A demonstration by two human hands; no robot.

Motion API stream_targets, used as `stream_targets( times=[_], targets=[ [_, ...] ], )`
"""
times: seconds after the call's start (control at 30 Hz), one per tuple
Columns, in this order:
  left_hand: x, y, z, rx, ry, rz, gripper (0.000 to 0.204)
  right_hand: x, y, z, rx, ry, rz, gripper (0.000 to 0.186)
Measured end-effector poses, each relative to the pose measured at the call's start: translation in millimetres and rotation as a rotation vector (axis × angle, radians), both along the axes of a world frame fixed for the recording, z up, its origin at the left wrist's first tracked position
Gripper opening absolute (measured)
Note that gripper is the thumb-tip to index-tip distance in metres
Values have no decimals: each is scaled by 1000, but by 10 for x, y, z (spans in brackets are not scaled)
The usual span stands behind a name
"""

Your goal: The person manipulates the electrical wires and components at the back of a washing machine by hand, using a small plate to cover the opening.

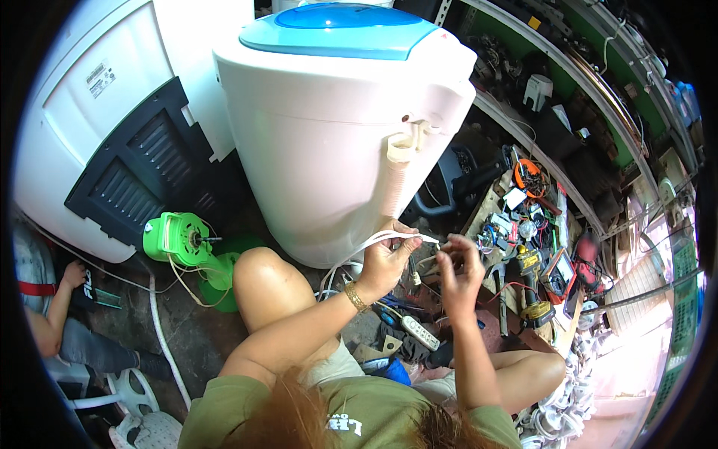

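Note:
A white electrical cable (374, 238) runs up from the floor and through my left hand (387, 263). The thumb and fingers of that hand pinch it near its end, leaving a short tip sticking out to the right. At that tip my right hand (459, 271) is raised with curled fingers, thumb and forefinger drawn toward each other. Whatever lies between them is too small to make out. Just beyond my hands stands a white washing machine (321, 142) with a blue lid, a ribbed drain hose (395, 179) hanging on its side.
To the left are a green fan motor (178, 238) and a dark vented panel (142, 161) leaning on a white appliance. Another person's hand (73, 275) shows at far left. A power strip (420, 333) lies below my hands; a cordless drill (529, 284) and tools crowd the right.

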State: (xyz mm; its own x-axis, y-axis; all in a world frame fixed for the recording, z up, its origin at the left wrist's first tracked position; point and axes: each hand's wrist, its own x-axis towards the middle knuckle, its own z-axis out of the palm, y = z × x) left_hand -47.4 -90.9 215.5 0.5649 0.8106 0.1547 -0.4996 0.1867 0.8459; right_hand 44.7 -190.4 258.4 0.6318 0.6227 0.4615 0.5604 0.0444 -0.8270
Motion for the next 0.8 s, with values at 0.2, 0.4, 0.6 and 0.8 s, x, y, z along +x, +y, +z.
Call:
stream_targets(
  times=[0.2,0.4,0.6,0.8],
  targets=[
    [-5,-44,-19,75,-13,-62,14,180,9,171,-24,-276,129,15],
    [-13,45,96,672,67,183,13,179,21,237,-156,-381,139,17],
    [49,-20,99,576,162,176,12,226,103,17,-209,-634,71,24],
    [125,-92,-25,-62,213,-30,11,153,72,-133,-162,-634,55,26]
  ],
)
